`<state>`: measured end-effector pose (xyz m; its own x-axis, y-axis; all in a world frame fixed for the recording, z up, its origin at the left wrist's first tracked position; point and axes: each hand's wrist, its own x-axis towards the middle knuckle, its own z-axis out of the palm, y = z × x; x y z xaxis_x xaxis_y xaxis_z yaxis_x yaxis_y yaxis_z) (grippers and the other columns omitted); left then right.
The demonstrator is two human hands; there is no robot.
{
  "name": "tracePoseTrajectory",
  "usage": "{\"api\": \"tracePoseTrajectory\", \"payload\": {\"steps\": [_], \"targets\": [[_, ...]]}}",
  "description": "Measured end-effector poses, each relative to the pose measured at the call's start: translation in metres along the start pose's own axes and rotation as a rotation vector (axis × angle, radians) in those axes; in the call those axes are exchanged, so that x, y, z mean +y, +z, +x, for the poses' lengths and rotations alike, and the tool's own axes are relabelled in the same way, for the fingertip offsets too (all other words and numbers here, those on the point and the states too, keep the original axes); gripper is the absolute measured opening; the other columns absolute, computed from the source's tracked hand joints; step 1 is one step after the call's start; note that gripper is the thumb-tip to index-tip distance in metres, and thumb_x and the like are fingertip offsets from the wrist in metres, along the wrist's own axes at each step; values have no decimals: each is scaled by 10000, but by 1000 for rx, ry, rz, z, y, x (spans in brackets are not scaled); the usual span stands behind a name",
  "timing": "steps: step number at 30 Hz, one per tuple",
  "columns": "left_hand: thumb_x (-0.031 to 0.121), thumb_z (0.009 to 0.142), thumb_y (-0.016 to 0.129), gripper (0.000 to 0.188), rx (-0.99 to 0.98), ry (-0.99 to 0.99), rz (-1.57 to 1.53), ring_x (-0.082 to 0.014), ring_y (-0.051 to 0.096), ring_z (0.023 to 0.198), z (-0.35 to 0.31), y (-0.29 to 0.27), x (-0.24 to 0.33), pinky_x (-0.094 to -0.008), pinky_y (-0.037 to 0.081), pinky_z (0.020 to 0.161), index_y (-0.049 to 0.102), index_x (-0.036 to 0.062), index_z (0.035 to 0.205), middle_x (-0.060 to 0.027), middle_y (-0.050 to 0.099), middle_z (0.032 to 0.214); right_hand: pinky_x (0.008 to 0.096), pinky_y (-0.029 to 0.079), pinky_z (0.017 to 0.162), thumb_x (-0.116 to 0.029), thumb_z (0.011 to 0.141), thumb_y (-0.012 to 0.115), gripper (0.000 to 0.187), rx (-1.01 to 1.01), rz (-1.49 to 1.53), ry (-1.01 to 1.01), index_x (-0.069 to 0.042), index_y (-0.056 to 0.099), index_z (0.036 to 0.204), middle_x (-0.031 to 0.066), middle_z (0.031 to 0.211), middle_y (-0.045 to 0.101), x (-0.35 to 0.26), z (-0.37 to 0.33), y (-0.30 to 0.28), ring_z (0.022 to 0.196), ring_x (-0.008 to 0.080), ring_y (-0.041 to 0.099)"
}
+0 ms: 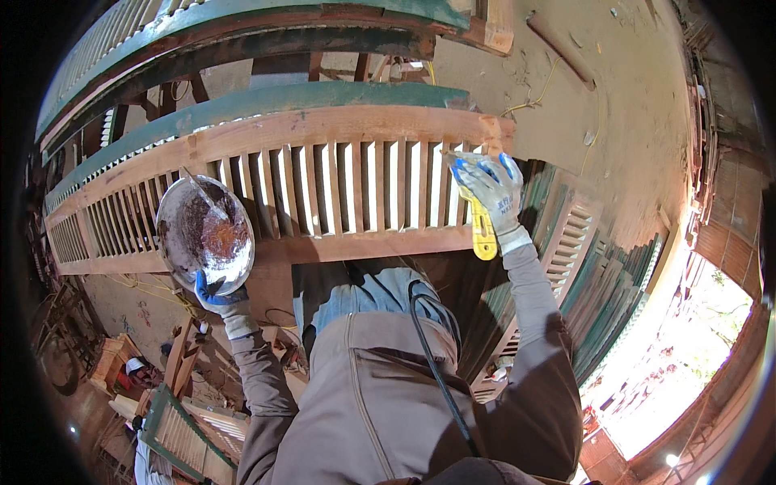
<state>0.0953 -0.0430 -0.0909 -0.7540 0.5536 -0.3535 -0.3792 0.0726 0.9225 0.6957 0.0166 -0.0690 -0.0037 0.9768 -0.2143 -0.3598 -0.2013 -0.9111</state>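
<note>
A long wooden louvered shutter (380,245) lies in front of me, its bare slats running between two rails. At its right end my right hand (495,198), in a white and blue glove, is closed round a putty knife (483,230) with a yellow handle. The knife's blade is at the far rail, near a lighter patch at the corner. My left hand (222,299), gloved too, grips the near rim of a round metal bowl (179,230) tilted over the shutter's left part. Reddish-brown paste (222,238) smears its inside, and a flat scraper (212,200) rests in it.
Green-painted shutters (307,95) lie beyond the work. More shutters (606,283) stand stacked at the right. A pipe-like piece (560,50) and a yellow cord (531,103) lie on the ground. At lower left is a person (139,370) near another shutter (182,436).
</note>
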Motion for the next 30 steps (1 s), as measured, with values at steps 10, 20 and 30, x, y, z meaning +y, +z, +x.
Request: {"api": "tracePoseTrajectory", "payload": {"steps": [10,20,30], "targets": [[232,971,507,326,53,157,155,-331,611,1067,-2,-4,-6,-489,538,909,625,40,1207,-148,611,1212,398,323,1134,-206,878,625,298,-132,-1891,-615,-241,705,1164,-86,1200,669,-43,0,27,1182,154,533],[236,976,488,334,80,102,96,-319,610,1073,1,-1,-8,-484,507,948,629,22,1189,-139,625,1206,236,484,754,-190,991,615,376,707,-681,-114,-14,588,1323,20,1099,652,-104,-15,32,875,67,578],[264,905,612,243,36,-129,-159,-270,634,990,-4,5,1,-433,514,891,680,80,1049,-116,669,1074,296,564,803,-103,946,655,337,608,-149,-31,24,605,1254,79,1151,660,-65,-11,28,977,152,664]]}}
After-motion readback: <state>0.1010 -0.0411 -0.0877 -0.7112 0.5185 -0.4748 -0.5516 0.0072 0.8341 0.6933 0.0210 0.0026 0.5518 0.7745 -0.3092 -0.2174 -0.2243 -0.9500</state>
